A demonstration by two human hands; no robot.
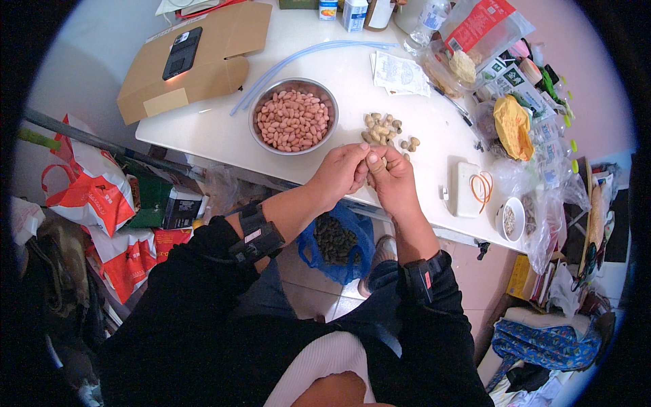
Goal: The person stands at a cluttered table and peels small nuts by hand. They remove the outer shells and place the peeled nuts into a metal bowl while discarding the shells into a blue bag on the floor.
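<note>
My left hand [339, 172] and my right hand [391, 175] meet over the front edge of the white table [203, 140], thumbs and fingertips pressed together. Part of a pale peanut shell seems to show between the right thumb and fingers; the rest is hidden by the fingers. Just beyond my hands lies a small heap of unshelled peanuts [380, 130], with a few more [410, 144] to its right. A steel bowl [333, 102] full of pink-skinned peanut kernels [293, 121] stands to the left of the heap.
A phone [182, 53] lies on a cardboard box [213, 46] at the left. Pale blue tubes [285, 62] curve behind the bowl. A white device [465, 191] with an orange cord and a small white bowl [510, 220] are at the right. Below the table sits a blue plastic bag [358, 267].
</note>
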